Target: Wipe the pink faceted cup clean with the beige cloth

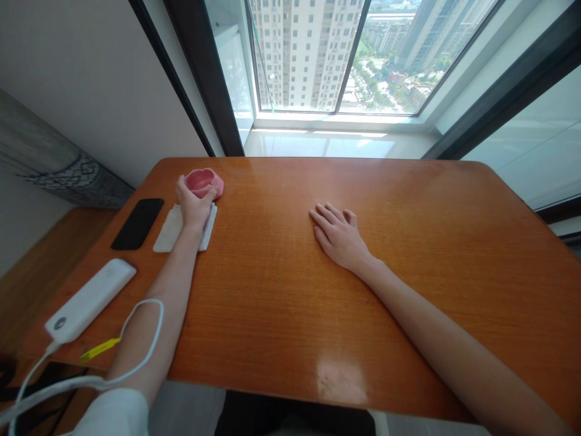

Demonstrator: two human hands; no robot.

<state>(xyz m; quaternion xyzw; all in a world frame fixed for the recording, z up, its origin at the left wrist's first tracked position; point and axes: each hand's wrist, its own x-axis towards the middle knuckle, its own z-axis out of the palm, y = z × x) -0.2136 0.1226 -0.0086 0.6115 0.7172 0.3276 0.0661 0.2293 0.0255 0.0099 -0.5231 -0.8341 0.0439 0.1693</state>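
My left hand is closed round the near side of a small pink bowl at the far left of the wooden table. The bowl has a wavy rim, and its near wall is partly hidden by my fingers. Beneath my left wrist lie folded white sheets, perhaps tissue or cloth; my arm covers their middle. Near the table's centre my right hand rests palm down on the surface, fingers stretched out and holding nothing.
A black phone lies left of the white sheets. Closer in is a white power bank whose white cable loops over my left forearm. A yellow tag hangs on the cable. Beyond the wooden table stands a window.
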